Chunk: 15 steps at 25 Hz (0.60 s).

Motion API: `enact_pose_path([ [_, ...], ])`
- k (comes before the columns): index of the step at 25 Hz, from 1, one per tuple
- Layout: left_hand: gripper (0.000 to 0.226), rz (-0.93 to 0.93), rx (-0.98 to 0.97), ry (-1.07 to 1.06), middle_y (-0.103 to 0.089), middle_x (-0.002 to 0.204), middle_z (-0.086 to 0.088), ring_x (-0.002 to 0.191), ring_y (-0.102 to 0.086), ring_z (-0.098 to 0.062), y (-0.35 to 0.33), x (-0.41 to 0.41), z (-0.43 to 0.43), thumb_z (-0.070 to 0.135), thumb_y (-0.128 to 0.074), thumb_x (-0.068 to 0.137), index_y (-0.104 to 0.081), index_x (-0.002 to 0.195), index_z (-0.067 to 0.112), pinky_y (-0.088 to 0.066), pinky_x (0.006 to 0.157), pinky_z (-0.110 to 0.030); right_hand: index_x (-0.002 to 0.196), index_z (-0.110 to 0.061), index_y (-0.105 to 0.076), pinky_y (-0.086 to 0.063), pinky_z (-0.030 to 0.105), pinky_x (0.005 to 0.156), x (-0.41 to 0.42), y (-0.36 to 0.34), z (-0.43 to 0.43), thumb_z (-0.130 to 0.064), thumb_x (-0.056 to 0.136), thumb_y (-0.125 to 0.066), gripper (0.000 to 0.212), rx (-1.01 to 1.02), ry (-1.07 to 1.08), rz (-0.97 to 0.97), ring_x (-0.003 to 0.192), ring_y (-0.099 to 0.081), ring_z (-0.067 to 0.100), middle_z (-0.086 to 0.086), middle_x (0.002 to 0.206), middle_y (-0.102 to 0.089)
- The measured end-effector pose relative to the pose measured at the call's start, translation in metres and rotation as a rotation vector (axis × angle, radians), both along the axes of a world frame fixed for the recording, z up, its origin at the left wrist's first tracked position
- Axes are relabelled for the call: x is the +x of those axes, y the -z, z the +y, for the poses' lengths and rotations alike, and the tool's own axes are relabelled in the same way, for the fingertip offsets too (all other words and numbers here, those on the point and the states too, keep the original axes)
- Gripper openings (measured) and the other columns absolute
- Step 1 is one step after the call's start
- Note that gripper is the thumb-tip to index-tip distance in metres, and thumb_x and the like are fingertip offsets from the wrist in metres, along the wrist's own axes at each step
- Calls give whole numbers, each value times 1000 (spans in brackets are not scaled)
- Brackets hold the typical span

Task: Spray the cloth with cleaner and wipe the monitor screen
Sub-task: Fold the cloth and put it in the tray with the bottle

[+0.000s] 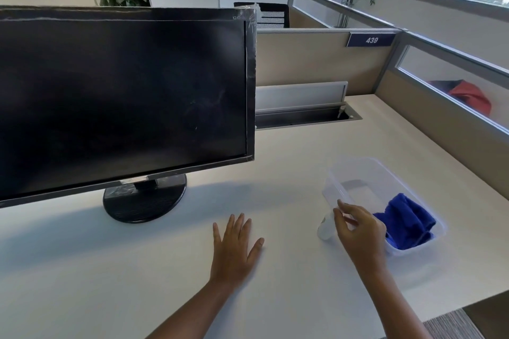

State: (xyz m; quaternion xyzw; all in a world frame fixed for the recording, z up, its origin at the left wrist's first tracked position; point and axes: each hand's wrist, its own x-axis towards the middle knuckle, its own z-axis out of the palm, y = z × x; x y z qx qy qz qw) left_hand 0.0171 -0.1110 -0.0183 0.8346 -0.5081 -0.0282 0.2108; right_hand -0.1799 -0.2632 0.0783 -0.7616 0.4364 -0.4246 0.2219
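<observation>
The black monitor (124, 91) stands on a round base at the left of the white desk (82, 270), its dark screen showing faint smudges. A small clear spray bottle (324, 230) stands on the desk just left of a clear plastic bin (355, 170). A crumpled blue cloth (407, 221) lies in the bin's near end. My right hand (360, 231) hovers over the bin's near left corner, fingers loosely curved, fingertips at the bottle's top without closing round it. My left hand (237, 248) rests flat on the desk with fingers spread.
Beige cubicle partitions (316, 63) with a sign reading 439 wall the desk at the back and right. An open cable tray (303, 115) is set into the desk behind the monitor. A red item (471, 93) lies beyond the right partition. The desk's near right edge drops off to carpet.
</observation>
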Motion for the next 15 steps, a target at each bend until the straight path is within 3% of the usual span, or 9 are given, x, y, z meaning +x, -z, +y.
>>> enact_pose_path([
  [8,63,-20,42,0,-27,156,-3,146,-13,-22,-2,0,0,54,-27,95,-34,145,16,7,115,-51,95,-7,-72,-54,16,71,6,17,2,-8,82,-71,14,64,3,-142,77,-70,18,-4,91,-70],
  [12,61,1,33,4,-28,155,-3,146,-13,-21,-3,1,1,53,-30,95,-35,144,16,7,115,-50,104,-12,-65,-55,25,67,4,17,0,-12,80,-75,26,29,-15,-11,75,-66,19,-3,94,-68],
  [15,62,-10,27,4,-37,151,-5,144,-24,-25,-4,1,0,53,-30,95,-42,140,13,-3,115,-55,107,-7,-66,-50,9,63,4,-2,-10,-5,79,-74,29,-39,-31,35,72,-71,21,8,87,-71],
])
